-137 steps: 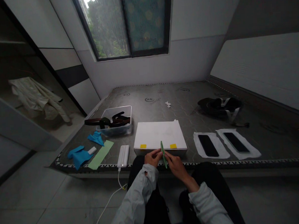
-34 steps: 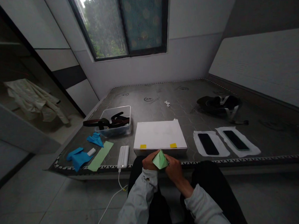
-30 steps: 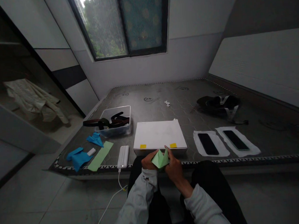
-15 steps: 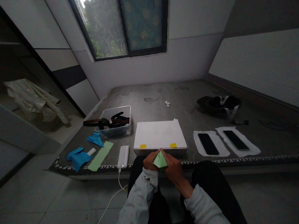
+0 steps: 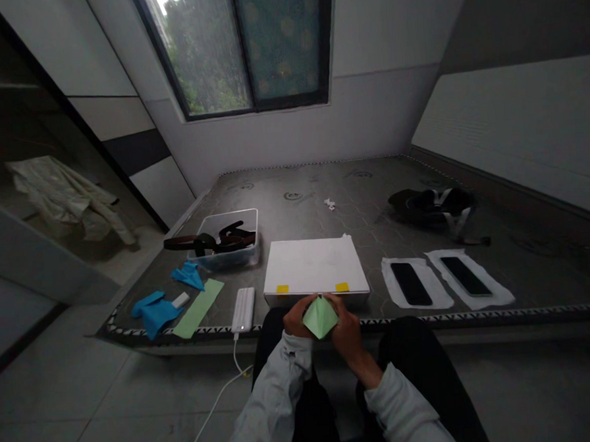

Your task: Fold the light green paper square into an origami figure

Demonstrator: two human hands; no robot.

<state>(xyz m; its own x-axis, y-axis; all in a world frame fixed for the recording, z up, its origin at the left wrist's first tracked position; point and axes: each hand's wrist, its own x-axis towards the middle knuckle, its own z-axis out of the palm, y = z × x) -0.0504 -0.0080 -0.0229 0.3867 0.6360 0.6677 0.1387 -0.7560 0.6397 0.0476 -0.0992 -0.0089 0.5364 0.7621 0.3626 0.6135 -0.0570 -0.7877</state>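
Note:
A folded green paper [image 5: 320, 316] with a pointed top is held over my lap, just in front of the mattress edge. My left hand [image 5: 295, 318] pinches its left side and my right hand [image 5: 347, 327] grips its right side, fingers closed on the paper. Right behind it lies a flat white box [image 5: 314, 266] with two yellow stickers on its near edge.
On the grey mattress [image 5: 324, 206] lie a white power bank [image 5: 243, 307] with a cable, a green paper strip [image 5: 199, 307], blue folded papers [image 5: 156, 310], a clear tub of belts [image 5: 227, 241], two phones on white sheets [image 5: 411, 285], and a dark headset [image 5: 435, 207].
The paper was a narrow edge-on strip several seconds ago and is now a pointed folded shape. Over the last second its flaps opened, closed, and now face me flat.

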